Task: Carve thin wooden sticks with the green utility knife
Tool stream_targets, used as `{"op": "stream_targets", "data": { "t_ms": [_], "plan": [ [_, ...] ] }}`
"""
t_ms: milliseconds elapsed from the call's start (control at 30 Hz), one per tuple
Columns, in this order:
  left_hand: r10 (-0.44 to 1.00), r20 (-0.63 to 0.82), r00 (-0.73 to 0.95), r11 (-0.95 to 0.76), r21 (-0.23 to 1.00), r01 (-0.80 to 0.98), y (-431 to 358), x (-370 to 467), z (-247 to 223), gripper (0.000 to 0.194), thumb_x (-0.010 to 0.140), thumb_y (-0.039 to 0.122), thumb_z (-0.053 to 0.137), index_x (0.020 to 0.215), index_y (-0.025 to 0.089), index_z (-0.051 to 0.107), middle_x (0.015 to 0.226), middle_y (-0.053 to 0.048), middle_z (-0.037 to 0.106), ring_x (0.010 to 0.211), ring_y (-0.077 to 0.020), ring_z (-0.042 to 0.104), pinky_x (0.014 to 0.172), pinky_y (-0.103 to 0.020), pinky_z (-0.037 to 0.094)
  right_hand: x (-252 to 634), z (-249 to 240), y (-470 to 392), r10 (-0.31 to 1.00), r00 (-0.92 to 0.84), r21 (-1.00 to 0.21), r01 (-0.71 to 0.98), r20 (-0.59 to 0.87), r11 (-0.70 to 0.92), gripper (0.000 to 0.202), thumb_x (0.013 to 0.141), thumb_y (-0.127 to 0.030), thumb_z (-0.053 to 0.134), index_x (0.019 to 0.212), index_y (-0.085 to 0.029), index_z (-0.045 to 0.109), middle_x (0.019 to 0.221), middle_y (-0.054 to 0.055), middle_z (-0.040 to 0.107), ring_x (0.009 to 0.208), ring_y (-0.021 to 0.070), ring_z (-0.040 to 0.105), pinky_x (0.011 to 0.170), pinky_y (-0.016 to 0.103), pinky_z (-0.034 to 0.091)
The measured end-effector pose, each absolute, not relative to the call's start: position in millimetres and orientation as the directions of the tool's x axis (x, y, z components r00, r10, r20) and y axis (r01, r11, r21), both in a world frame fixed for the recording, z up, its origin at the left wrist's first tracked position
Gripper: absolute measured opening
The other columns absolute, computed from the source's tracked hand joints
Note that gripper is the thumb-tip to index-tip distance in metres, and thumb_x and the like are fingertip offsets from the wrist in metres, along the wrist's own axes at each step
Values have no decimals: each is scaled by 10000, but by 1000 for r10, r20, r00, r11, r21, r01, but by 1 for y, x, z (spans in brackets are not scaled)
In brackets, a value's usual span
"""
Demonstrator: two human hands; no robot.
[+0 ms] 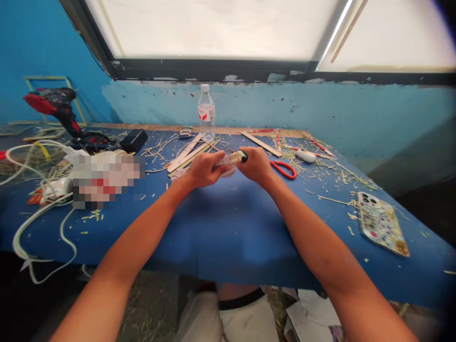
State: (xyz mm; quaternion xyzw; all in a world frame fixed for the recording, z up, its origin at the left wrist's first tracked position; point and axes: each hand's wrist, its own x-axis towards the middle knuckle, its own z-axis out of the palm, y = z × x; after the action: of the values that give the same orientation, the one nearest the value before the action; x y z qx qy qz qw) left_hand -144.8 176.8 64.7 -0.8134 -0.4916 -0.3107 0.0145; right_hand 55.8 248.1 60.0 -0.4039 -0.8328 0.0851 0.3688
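Note:
My left hand (207, 169) is closed round one end of a small pale piece (231, 158), which looks like bamboo or wood. At its other end my right hand (255, 165) is closed on something dark with a greenish edge, perhaps a tool handle; its shape is mostly hidden by the fingers. Both hands are close together above the blue table (228, 223). Crumpled clear plastic shows beneath and beside the left hand. Red-handled scissors or pliers (285, 169) lie just right of the right hand.
A water bottle (206, 114) stands behind the hands near wooden strips (188, 154). At left are a red-black power drill (60, 111), a black box (134, 140) and white cables (21, 228). A phone (383, 223) lies at right, below shavings and a white device (305, 155).

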Motion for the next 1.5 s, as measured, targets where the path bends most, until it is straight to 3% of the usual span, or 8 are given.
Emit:
{"op": "stream_targets", "data": {
  "t_ms": [200,433,1233,1500],
  "plan": [
    [763,567,309,-525,266,809,178,-149,66,361,933,534,497,748,235,415,602,5,469,541,-144,363,564,-308,251,67,76,251,705,-375,-470,547,602,693,332,775,-250,585,583,-235,314,558,-32,343,605,129,260,602,317,203],
    [761,580,292,-506,249,826,181,-150,63,354,926,529,505,753,237,404,603,6,467,543,-147,348,570,-314,245,65,74,246,676,-487,-488,468,553,737,289,778,-264,562,590,-228,346,565,-38,352,611,123,263,604,318,210],
    [783,563,266,-467,250,848,182,-150,63,359,925,539,525,755,233,445,616,-6,519,550,-156,399,569,-315,253,58,62,249,694,-467,-568,401,548,719,268,744,-237,538,584,-223,323,578,-53,286,602,104,271,588,309,204],
    [787,558,264,-471,265,842,181,-149,63,341,917,514,538,762,230,432,617,5,490,550,-145,352,569,-306,238,57,61,250,708,-470,-578,413,527,704,248,740,-251,532,589,-224,336,585,-48,293,601,103,281,582,306,197]
  ]
}}
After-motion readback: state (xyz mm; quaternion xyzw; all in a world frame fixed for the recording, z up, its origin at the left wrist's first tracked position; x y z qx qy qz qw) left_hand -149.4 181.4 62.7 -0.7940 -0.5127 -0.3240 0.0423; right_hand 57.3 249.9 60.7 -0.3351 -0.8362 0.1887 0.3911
